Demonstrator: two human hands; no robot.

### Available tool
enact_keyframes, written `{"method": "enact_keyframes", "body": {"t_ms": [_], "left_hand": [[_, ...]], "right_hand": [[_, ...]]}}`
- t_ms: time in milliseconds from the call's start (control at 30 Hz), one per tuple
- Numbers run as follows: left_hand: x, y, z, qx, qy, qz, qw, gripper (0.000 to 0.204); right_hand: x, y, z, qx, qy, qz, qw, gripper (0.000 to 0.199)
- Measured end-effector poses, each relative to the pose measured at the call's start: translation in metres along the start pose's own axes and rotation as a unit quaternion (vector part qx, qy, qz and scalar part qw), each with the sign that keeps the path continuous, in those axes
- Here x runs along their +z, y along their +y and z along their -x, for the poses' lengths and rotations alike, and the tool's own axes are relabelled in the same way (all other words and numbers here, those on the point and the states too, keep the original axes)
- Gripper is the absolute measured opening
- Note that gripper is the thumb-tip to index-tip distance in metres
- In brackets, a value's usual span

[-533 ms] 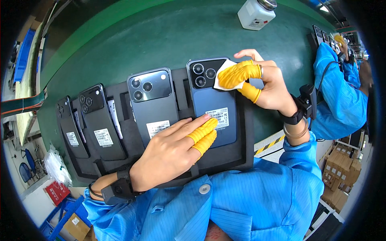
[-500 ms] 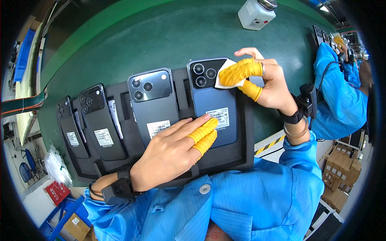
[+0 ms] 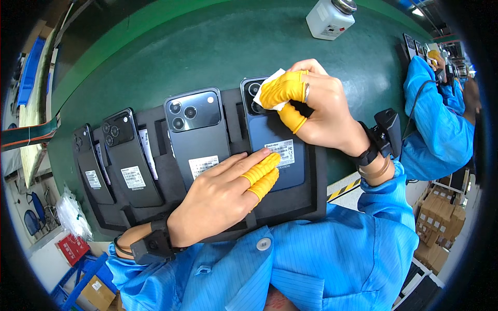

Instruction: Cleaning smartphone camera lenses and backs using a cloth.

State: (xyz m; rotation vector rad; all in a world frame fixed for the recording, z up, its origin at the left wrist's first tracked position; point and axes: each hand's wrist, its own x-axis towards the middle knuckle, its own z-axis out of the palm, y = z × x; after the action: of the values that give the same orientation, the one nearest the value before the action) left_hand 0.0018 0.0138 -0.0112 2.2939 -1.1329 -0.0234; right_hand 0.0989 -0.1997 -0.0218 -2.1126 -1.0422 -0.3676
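A person in a blue striped smock works with two bare hands over a black tray (image 3: 311, 199) on a green table (image 3: 207, 46). A dark blue phone (image 3: 267, 127) lies back-up near the tray's right edge, its camera end reaching the tray's far edge.

The right hand (image 3: 324, 106) pinches a folded white wipe (image 3: 268, 81) between yellow-covered fingers and thumb, over the blue phone's camera panel, partly hiding the lenses. The left hand (image 3: 223, 189) is uncurled, its outstretched fingers resting across the same phone's white label; two wear yellow covers.

Left of this phone, three more lie back-up in a row: a grey phone (image 3: 199, 142) just beside it, then two darker ones toward the tray's left edge, a nearer one (image 3: 137, 160) and an outermost one (image 3: 98, 171). Beyond the tray's far right corner stands a square white bottle (image 3: 329, 22) with a metal top. Past the tray's right edge, a co-worker's blue sleeve (image 3: 436, 124) shows.
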Motion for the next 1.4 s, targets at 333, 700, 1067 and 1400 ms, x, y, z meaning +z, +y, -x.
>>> {"method": "enact_keyframes", "body": {"t_ms": [333, 700, 1067, 1400], "left_hand": [[0.000, 0.000, 0.000, 0.000, -0.006, 0.008, 1.000, 0.033], [-0.001, 0.000, 0.000, -0.006, -0.008, 0.013, 1.000, 0.034], [0.001, -0.001, 0.000, 0.000, 0.003, 0.015, 1.000, 0.033], [0.000, -0.002, 0.001, -0.001, -0.007, 0.007, 1.000, 0.034]], "right_hand": [[-0.006, 0.012, 0.000, -0.096, -0.007, 0.024, 0.995, 0.017], [-0.026, 0.006, 0.013, 0.002, -0.010, -0.017, 1.000, 0.017], [-0.021, 0.016, 0.003, 0.033, 0.074, -0.039, 0.996, 0.019], [-0.014, 0.003, 0.005, -0.048, -0.021, 0.106, 0.993, 0.029]]}}
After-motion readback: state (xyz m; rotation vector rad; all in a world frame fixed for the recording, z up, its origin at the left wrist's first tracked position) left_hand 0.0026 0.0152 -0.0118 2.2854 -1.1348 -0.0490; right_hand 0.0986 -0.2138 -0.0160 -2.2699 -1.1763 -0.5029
